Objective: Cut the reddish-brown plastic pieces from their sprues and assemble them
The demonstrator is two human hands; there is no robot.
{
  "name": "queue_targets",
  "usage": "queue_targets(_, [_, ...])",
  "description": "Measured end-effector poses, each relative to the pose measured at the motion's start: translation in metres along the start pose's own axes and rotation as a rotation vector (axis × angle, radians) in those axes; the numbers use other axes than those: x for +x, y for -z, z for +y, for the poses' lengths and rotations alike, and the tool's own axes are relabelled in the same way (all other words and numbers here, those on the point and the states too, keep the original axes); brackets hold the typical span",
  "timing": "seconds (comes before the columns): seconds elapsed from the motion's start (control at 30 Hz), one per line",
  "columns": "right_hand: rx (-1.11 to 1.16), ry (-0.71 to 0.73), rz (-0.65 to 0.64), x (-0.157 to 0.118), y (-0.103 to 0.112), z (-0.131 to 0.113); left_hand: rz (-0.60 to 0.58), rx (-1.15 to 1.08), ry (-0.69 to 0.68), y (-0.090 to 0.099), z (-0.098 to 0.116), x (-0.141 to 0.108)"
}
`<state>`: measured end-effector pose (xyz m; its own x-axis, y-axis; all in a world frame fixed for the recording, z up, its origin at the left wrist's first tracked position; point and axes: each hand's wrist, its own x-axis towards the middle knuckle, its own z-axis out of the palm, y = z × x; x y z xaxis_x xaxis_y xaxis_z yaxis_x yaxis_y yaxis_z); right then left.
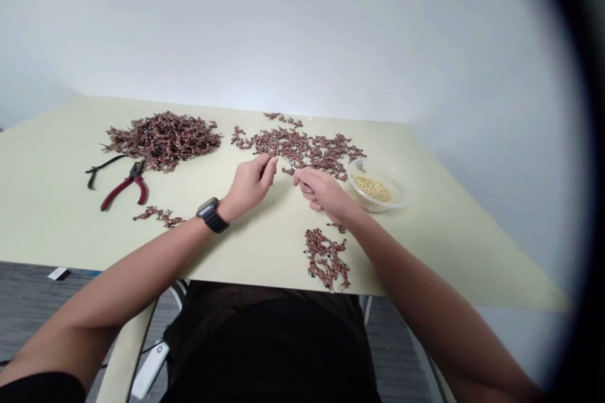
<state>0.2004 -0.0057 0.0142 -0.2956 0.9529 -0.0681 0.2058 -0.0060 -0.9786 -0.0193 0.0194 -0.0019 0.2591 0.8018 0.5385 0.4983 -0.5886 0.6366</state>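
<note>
Clearly, the right hand (324, 191) holds one tool (292, 165) near one bowl (396, 204).

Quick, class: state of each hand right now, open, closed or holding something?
Left hand: closed; whether it pinches anything is too small to tell.
Right hand: closed, holding a slim metal-tipped tool.

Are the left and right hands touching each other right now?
Apart: the head view shows pale tabletop between the left hand and the right hand, which grips a thin metal tool.
</note>
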Motion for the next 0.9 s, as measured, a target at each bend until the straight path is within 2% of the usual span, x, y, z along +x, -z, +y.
queue_targets(0.07, [-0.332, 0.174, 0.221, 0.002, 0.001, 0.008, -0.063, -0.277, 0.172, 0.002, 0.004, 0.002])
queue_targets(0.13, [-0.558, 0.298, 0.333, 0.003, 0.004, 0.013, -0.143, -0.565, 0.331, 0.003, 0.006, 0.004])
queue_targets(0.2, [-0.658, 0.393, 0.337, 0.005, 0.009, 0.016, -0.197, -0.772, 0.433, 0.003, 0.006, 0.005])
queue_targets(0.27, [-0.699, 0.479, 0.298, 0.006, 0.013, 0.017, -0.219, -0.862, 0.465, 0.004, 0.005, 0.005])
queue_targets(0.4, [-0.737, 0.574, 0.262, 0.006, 0.018, 0.017, -0.231, -0.831, 0.446, 0.004, 0.005, 0.005])
queue_targets(0.57, [-0.786, 0.620, 0.274, 0.005, 0.019, 0.018, -0.253, -0.769, 0.420, 0.005, 0.009, 0.004])
queue_targets(0.9, [-0.803, 0.551, 0.226, 0.001, 0.019, 0.010, -0.296, -0.684, 0.374, 0.006, 0.013, 0.002])
